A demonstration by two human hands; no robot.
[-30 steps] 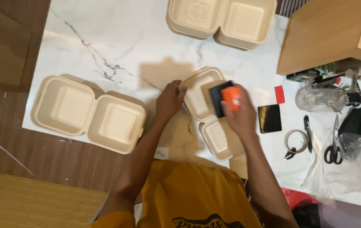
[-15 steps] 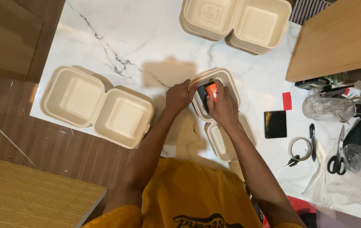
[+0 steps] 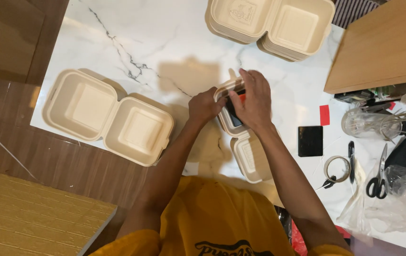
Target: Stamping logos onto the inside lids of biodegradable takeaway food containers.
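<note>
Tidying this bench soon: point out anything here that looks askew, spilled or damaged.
Nothing looks spilled or broken. The right edge is cluttered: black-handled scissors, a roll of tape, a black pen and crumpled clear plastic lie loosely at mixed angles. The open beige clamshell box overhangs the white marble tabletop at its near edge.

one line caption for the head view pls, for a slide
Both hands, left hand and right hand, press a dark object into an open beige clamshell box on a marble table.
</note>
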